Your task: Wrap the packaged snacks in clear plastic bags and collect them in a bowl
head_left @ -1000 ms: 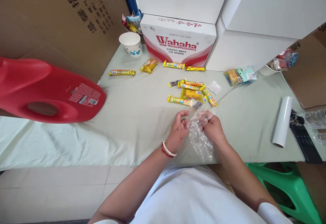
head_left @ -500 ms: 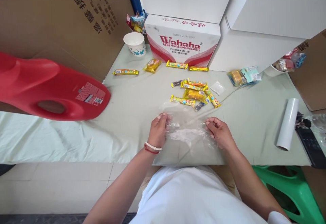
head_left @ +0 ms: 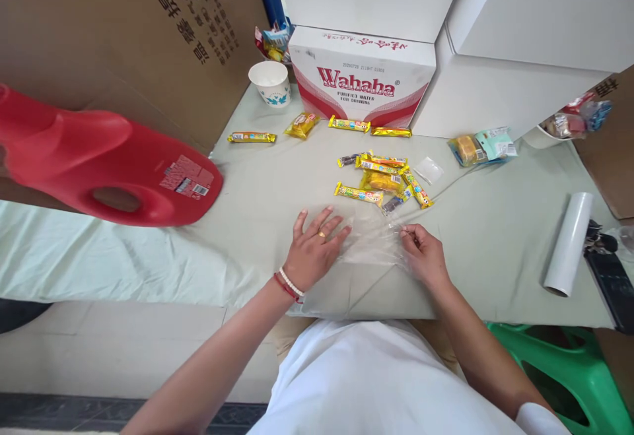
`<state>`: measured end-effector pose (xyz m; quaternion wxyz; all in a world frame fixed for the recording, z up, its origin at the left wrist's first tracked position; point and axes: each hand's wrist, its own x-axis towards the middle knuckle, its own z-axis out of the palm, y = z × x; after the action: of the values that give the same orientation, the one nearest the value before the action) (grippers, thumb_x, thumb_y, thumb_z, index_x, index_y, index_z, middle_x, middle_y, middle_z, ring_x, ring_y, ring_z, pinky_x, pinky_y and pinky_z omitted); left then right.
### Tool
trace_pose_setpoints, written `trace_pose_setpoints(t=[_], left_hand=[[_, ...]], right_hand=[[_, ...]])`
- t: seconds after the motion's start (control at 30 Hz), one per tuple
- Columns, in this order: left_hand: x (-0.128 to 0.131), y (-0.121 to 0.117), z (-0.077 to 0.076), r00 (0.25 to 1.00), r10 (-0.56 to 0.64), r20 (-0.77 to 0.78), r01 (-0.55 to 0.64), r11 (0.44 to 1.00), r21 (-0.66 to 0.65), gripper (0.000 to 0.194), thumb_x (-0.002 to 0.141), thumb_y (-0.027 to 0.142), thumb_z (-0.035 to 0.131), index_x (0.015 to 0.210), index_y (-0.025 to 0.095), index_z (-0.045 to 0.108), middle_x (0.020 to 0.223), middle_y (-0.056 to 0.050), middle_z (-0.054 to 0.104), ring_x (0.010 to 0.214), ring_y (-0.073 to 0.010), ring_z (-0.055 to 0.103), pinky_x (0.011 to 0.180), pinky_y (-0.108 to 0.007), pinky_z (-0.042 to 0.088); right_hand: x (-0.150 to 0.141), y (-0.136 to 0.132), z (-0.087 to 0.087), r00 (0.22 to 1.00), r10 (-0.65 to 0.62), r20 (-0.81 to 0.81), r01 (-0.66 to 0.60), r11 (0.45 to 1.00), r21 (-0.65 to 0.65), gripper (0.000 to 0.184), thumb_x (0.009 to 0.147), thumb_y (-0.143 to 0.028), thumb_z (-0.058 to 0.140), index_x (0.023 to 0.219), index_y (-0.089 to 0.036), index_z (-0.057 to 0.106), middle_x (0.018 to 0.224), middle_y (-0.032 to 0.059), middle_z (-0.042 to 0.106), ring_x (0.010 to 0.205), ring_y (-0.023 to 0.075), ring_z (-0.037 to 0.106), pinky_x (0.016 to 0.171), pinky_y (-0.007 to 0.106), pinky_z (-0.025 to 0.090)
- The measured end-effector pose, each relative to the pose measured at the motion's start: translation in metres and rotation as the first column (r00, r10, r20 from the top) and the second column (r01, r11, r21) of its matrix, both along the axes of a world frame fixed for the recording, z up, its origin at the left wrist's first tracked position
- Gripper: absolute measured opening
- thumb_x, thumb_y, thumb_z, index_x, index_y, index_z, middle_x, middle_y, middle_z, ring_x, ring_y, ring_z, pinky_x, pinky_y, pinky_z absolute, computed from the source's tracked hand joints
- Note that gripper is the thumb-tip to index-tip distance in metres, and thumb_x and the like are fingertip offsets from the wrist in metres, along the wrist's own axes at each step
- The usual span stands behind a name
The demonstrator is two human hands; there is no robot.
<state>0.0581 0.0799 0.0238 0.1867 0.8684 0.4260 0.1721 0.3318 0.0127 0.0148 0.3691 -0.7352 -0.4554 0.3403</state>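
Note:
A clear plastic sheet or bag (head_left: 371, 240) lies between my hands on the cloth-covered table; I cannot tell which it is. My left hand (head_left: 317, 247), palm down with fingers spread, rests at its left edge. The right edge is pinched between the fingers of my right hand (head_left: 423, 250). Just beyond the plastic is a loose pile of yellow-wrapped snack sticks (head_left: 416, 187), a yellow-wrapped cake (head_left: 384, 181) and dark-wrapped sticks (head_left: 397, 200). A small clear packet (head_left: 428, 169) lies to the right of the pile.
A red jug (head_left: 119, 171) lies at the left. Behind stand a paper cup (head_left: 271, 84) and a Wahaha carton (head_left: 361, 82). Snack packs (head_left: 483, 146) sit back right. A white roll (head_left: 568, 243) and a black phone (head_left: 609, 290) are at the right, above a green stool (head_left: 559, 369).
My left hand has let go of the plastic's left edge and spread its fingers, palm down. My right hand keeps its pinch. The plastic is less stretched, and the view has shifted slightly.

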Motion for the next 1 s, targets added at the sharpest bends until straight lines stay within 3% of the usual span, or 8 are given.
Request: trace_pose_setpoints(t=[0.2,0.43,0.5,0.57,0.67,0.77,0.87,1.0], left_hand=[[-0.030,0.020,0.000,0.979,-0.092,-0.184,0.048,0.972,-0.230,0.085,0.086,0.053,0.068,0.158,0.026,0.033,0.162,-0.018,0.040,0.152,-0.0395,0.032,0.118,-0.077,-0.004],[-0.040,0.020,-0.003,0.998,0.004,-0.060,-0.024,0.944,-0.330,0.045,0.105,0.045,0.032,0.129,0.030,0.066,0.159,-0.009,0.048,0.152,-0.0288,0.036,0.122,-0.069,-0.001],[-0.035,0.020,-0.004,0.997,0.067,-0.026,-0.072,0.934,-0.350,0.041,0.104,0.042,0.035,0.118,0.030,0.071,0.155,-0.008,0.053,0.151,-0.0287,0.038,0.122,-0.069,0.001],[-0.031,0.019,-0.005,0.995,0.094,-0.018,-0.094,0.935,-0.341,0.031,0.098,0.039,0.046,0.111,0.029,0.072,0.154,-0.009,0.054,0.149,-0.0311,0.040,0.121,-0.071,0.002],[-0.028,0.018,-0.004,0.997,0.056,-0.055,-0.072,0.942,-0.327,0.031,0.088,0.035,0.058,0.117,0.029,0.069,0.158,-0.010,0.049,0.151,-0.0352,0.037,0.119,-0.075,0.001],[-0.029,0.015,-0.001,0.991,-0.042,-0.131,-0.004,0.944,-0.331,0.058,0.081,0.032,0.062,0.139,0.028,0.057,0.166,-0.012,0.035,0.155,-0.0371,0.028,0.118,-0.077,-0.001],[-0.034,0.013,0.000,0.978,-0.112,-0.175,0.046,0.939,-0.342,0.081,0.075,0.025,0.060,0.153,0.026,0.042,0.170,-0.013,0.025,0.157,-0.0373,0.021,0.118,-0.075,-0.005],[-0.039,0.015,-0.002,0.980,-0.122,-0.155,0.053,0.921,-0.386,0.088,0.072,0.019,0.055,0.158,0.027,0.036,0.171,-0.011,0.022,0.158,-0.0360,0.018,0.119,-0.073,-0.009]], right_hand=[[0.018,-0.005,-0.008,0.977,-0.008,0.215,-0.004,0.998,0.057,0.038,0.095,-0.054,0.050,0.102,-0.021,0.068,0.074,0.0019,0.067,0.064,0.0192,0.058,0.067,0.031,0.045],[0.059,0.004,0.022,0.914,0.102,0.393,-0.124,0.992,0.029,0.032,0.090,-0.046,0.056,0.099,-0.021,0.073,0.097,0.0091,0.072,0.077,0.0223,0.064,0.073,0.036,0.050],[0.055,0.012,0.044,0.881,0.073,0.467,-0.146,0.982,0.123,0.033,0.093,-0.046,0.054,0.102,-0.021,0.074,0.106,0.0117,0.071,0.083,0.0230,0.064,0.075,0.037,0.050],[0.036,0.020,0.059,0.875,0.225,0.429,-0.302,0.946,0.119,0.035,0.096,-0.047,0.053,0.108,-0.022,0.074,0.109,0.0116,0.071,0.088,0.0234,0.065,0.077,0.036,0.050],[-0.007,0.029,0.061,0.793,0.575,0.201,-0.575,0.816,-0.068,0.035,0.096,-0.050,0.057,0.112,-0.024,0.073,0.104,0.0078,0.073,0.084,0.0214,0.066,0.073,0.032,0.049],[-0.049,0.027,0.045,0.716,0.684,0.138,-0.643,0.724,-0.250,0.034,0.086,-0.041,0.073,0.114,-0.021,0.072,0.093,0.0047,0.073,0.075,0.0192,0.063,0.065,0.028,0.044],[-0.076,0.010,0.031,0.614,0.766,0.189,-0.730,0.642,-0.234,0.022,0.091,-0.022,0.065,0.112,-0.020,0.071,0.091,0.0042,0.071,0.077,0.0171,0.062,0.069,0.026,0.043],[-0.092,-0.021,0.027,0.215,0.912,0.349,-0.945,0.285,-0.162,0.023,0.096,-0.017,0.055,0.110,-0.020,0.072,0.101,0.0086,0.068,0.094,0.0208,0.061,0.079,0.030,0.045]])
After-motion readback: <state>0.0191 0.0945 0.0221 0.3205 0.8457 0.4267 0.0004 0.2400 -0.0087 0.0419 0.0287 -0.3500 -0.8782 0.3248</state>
